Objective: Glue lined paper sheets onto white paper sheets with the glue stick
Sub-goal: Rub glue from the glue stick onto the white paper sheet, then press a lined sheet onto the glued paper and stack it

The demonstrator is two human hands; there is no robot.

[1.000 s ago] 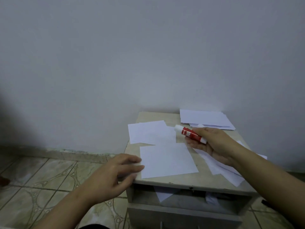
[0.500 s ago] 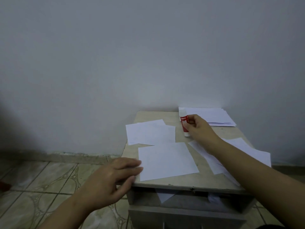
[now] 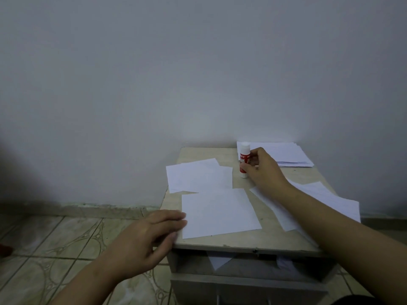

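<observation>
Plain grey wall behind, patterned floor tiles (image 3: 66, 238) below, and one small desk (image 3: 242, 242) pushed up against that wall. Counting paper: one sheet (image 3: 218, 211) lies square at the desk's front, at six o'clock on the top. A pair of overlapping sheets (image 3: 196, 176) sits at nine o'clock, hanging a little over the left edge. One neat stack (image 3: 284, 154) rests at one o'clock against the wall. A loose spread of sheets (image 3: 319, 194) fans out at four o'clock under the right forearm; how many are in it I cannot tell. Whether any sheet is lined is too faint to make out.

One glue stick (image 3: 244, 159), red label, white cap on top, stands upright at twelve o'clock, base on the desk, just beside the stack's near corner.

Right hand (image 3: 263, 169) reaches across the desk, arm stretched over the spread, thumb and fingers curled round the glue stick's lower half, gripping it.

Left hand (image 3: 145, 241) hovers at the desk's front-left corner, palm down, fingers straight and close together, tips at the front sheet's left edge, grasping nothing. Below the top, an open drawer gap shows scraps of paper (image 3: 218, 261).
</observation>
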